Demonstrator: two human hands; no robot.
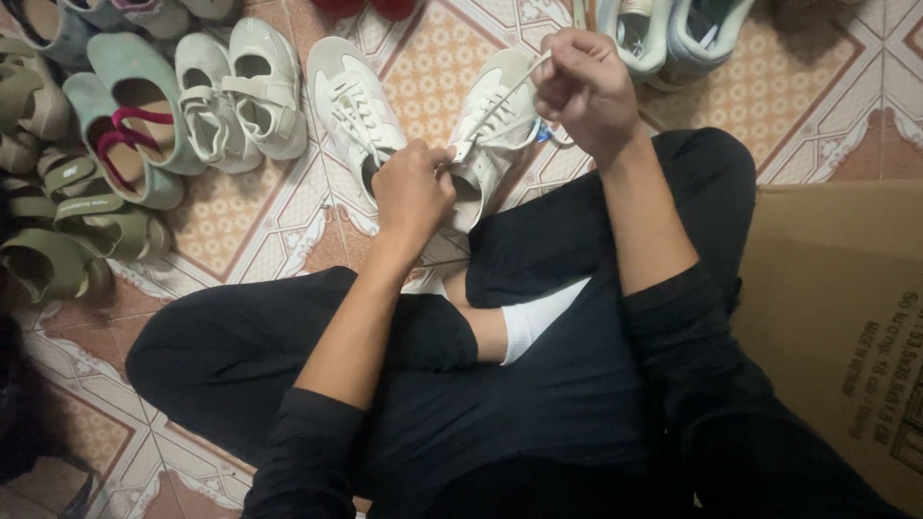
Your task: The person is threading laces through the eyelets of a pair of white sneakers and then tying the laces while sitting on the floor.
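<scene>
Left hand: the left hand [413,188] was seen closed in a pinch at the throat of a white sneaker [492,135], its fingertips pressed together on the lace where it left the eyelets.
Right hand: the right hand [584,85] was seen raised above and to the right of the shoe, curled into a fist around the free end of the shoelace [500,104].
Shoelace: a flat white lace was drawn taut in a straight line from the pinch of the left hand up into the right fist; the rest was threaded across the upper of the shoe.
White sneaker: it lay on the tiled floor [433,67] just in front of the crossed legs, toe pointed away from the person, between the two hands.
Second sneaker: a matching white sneaker [351,101] lay just beside the first, to its left, already laced, toe pointed away.
Legs: the person was seated cross-legged in black trousers [567,384], with a white sock [538,317] shown between the knees.
Other shoes: a pair of white strapped shoes [236,91] was set left of the sneakers; green slippers with red straps [130,125] and olive sandals [58,240] were lined along the left edge; pale blue sneakers [673,34] stood at the top right.
Cardboard box: a brown cardboard box [836,308] was placed at the right, touching the person's right leg.
</scene>
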